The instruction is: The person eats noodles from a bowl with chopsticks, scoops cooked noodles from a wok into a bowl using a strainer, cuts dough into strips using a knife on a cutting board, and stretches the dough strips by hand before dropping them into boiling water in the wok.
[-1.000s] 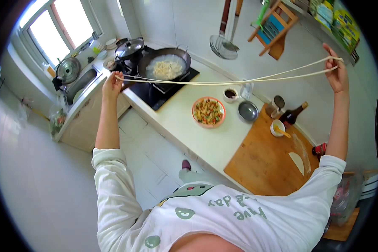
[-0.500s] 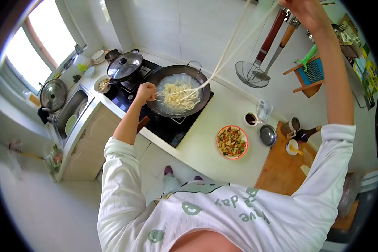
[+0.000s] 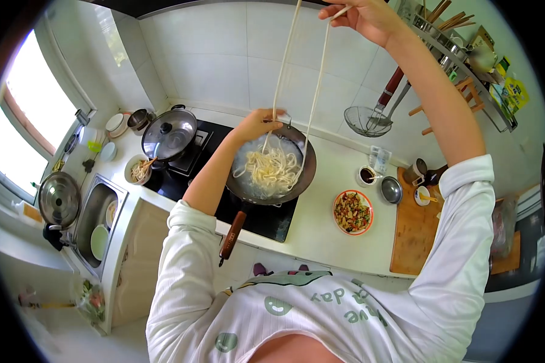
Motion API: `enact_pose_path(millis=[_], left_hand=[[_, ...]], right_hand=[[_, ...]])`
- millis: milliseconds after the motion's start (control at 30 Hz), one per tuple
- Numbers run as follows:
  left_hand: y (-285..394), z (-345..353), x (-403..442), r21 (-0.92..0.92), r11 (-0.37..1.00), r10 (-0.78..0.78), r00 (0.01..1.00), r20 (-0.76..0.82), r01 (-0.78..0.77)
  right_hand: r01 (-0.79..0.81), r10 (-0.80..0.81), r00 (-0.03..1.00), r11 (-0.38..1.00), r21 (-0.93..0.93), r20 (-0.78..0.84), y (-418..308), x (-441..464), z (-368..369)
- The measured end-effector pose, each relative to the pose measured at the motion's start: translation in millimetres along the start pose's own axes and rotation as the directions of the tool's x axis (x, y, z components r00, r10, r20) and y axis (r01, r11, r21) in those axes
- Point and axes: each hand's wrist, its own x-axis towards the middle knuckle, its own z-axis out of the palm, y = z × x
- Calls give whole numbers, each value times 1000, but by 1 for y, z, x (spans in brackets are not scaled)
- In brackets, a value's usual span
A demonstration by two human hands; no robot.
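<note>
A dark wok (image 3: pixel 309 166) with a wooden handle stands on the stove, holding steaming, cloudy liquid and a heap of pale noodles (image 3: pixel 270 170). Over its back rim, my left hand (image 3: pixel 257 126) is closed around a long noodle strand (image 3: pixel 283 63) that runs up past the top of the view and down into the wok. My right hand (image 3: pixel 364 18) is raised high, its fingers pinching another length of noodle (image 3: pixel 318 78) that hangs down to the wok's right side. The upper loop between the two lengths is out of view.
Left of the wok stands a lidded pot (image 3: pixel 169 138), with a bowl (image 3: pixel 140 170) near the sink (image 3: pixel 116 192). To the right are a plate of chopped food (image 3: pixel 353 212), a dark sauce bowl (image 3: pixel 366 176), a metal bowl (image 3: pixel 392 190) and a cutting board (image 3: pixel 409 248). A strainer (image 3: pixel 367 122) hangs on the wall.
My left hand has moved from the wok's left side to its back rim. My right hand has shifted left in view, and the strands now hang more upright. The view has turned, showing the wok handle.
</note>
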Motion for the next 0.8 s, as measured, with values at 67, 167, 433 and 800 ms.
enact_pose_path(millis=[67,167,433,800], left_hand=[[-13,-7,2,75,996,-47,991,127,38],[-54,-1,-14,-234,918,-326,945,18,321],[-102,-5,-60,227,846,-475,875,-94,483],[-55,-46,-54,-135,808,-569,819,76,574]], right_hand=[[81,-81,997,997,-7,8,-5,9,5],[157,-157,988,987,28,0,-17,22,3],[261,-257,965,940,220,-49,-12,45,-11],[-76,73,989,997,-17,-128,94,49,-12]])
